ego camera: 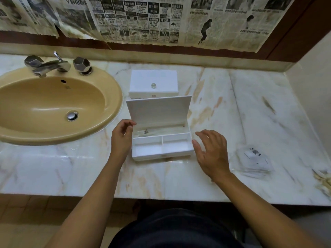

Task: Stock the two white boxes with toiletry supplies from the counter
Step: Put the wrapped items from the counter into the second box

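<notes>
A white box [162, 155] stands open on the marble counter, its lid [158, 111] raised at the back. Inside, a clear packet [157, 131] lies in the long rear compartment; the two front compartments hold nothing. My left hand [121, 138] rests against the box's left side, fingers loosely curled. My right hand [212, 153] hovers just right of the box with fingers spread and holds nothing. A second white box [153, 81] with a clear knob stands closed behind the first. A stack of clear packets [254, 161] lies on the counter to the right.
A beige sink [53, 106] with chrome taps [48, 66] fills the counter's left part. Pale crumpled items [323, 181] lie at the far right edge. Newspaper covers the wall behind. The counter's front edge [161, 198] runs close to my body.
</notes>
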Motion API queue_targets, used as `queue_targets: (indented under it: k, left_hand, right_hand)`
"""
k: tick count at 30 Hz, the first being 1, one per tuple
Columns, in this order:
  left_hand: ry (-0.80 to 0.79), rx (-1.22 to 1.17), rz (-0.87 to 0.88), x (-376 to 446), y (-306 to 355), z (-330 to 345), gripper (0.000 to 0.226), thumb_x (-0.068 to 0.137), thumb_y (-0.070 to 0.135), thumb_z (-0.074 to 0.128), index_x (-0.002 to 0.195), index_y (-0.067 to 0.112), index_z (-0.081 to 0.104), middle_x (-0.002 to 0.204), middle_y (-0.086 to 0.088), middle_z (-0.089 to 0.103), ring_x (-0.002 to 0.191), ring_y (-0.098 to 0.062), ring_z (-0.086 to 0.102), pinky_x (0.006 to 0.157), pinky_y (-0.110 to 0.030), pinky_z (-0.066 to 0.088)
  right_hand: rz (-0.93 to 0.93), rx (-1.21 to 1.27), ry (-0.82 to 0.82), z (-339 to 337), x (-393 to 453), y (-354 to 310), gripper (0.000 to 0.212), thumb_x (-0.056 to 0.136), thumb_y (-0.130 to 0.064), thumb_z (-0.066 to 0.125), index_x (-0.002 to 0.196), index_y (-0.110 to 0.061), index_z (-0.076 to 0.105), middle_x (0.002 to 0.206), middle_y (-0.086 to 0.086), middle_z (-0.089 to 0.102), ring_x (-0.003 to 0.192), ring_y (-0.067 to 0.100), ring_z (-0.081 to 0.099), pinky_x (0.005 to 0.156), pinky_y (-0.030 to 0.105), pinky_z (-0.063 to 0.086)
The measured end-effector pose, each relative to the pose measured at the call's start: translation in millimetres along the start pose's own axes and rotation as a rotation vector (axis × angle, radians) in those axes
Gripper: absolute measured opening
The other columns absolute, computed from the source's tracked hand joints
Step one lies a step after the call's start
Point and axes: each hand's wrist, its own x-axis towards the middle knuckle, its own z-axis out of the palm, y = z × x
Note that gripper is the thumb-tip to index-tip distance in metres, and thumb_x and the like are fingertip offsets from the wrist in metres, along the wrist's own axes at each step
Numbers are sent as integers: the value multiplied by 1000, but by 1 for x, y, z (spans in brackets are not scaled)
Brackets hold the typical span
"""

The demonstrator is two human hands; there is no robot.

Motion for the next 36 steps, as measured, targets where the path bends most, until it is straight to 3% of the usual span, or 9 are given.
queue_targets:
  k: [7, 9, 13, 18, 22, 27, 36]
  left_hand:
    - [3, -8, -16, -1, 4, 1, 25, 95, -4, 45, 92, 15, 61, 94, 9, 63, 90, 1, 59, 84, -10, 44]
    - [3, -7, -20, -1, 4, 1, 26, 95, -4, 44, 92, 15, 61, 94, 10, 63, 88, 4, 58, 83, -8, 43]
    - [15, -7, -29, -2, 6, 1, 25, 95, -5, 44, 92, 12, 62, 94, 9, 63, 87, 7, 58, 82, -6, 42]
    - [15, -8, -32, -2, 6, 1, 24, 94, -5, 44, 93, 10, 62, 94, 7, 63, 86, 6, 58, 81, -6, 43]
    - [17, 3, -29, -2, 7, 1, 23, 95, -5, 44, 94, 9, 62, 93, 7, 63, 84, 9, 57, 80, -4, 41]
    - [14, 7, -27, -2, 6, 1, 23, 95, -5, 45, 94, 10, 63, 94, 7, 63, 86, 8, 58, 81, -5, 42]
    - [8, 4, -18, -2, 8, 1, 21, 95, -6, 44, 95, 6, 62, 93, 8, 62, 83, 10, 57, 80, -4, 41]
  right_hand:
    - [264, -188, -263, 8, -48, 35, 56, 92, -54, 30, 127, -22, 60, 135, 6, 54, 130, 28, 43, 108, 50, 29]
    - [277, -201, -304, 11, -52, 38, 59, 92, -55, 28, 127, -21, 59, 134, 6, 55, 128, 28, 43, 105, 49, 31]
    - [257, -217, -252, 16, -45, 32, 50, 91, -48, 34, 114, -16, 65, 117, 7, 60, 110, 30, 53, 87, 45, 40]
    - [233, -189, -233, 25, -39, 15, 44, 92, -46, 34, 111, -19, 64, 110, 4, 60, 103, 28, 53, 83, 43, 41]
    - [256, -143, -240, 30, -34, 9, 49, 92, -46, 28, 113, -19, 64, 113, 4, 59, 106, 27, 50, 87, 44, 38]
    - [303, -106, -259, 22, -29, 11, 64, 89, -55, 19, 126, -23, 59, 129, 3, 54, 123, 25, 42, 101, 42, 27]
    - [500, -173, 22, -10, 4, 45, 59, 87, -50, 30, 122, -17, 63, 125, 11, 58, 122, 33, 43, 101, 52, 28]
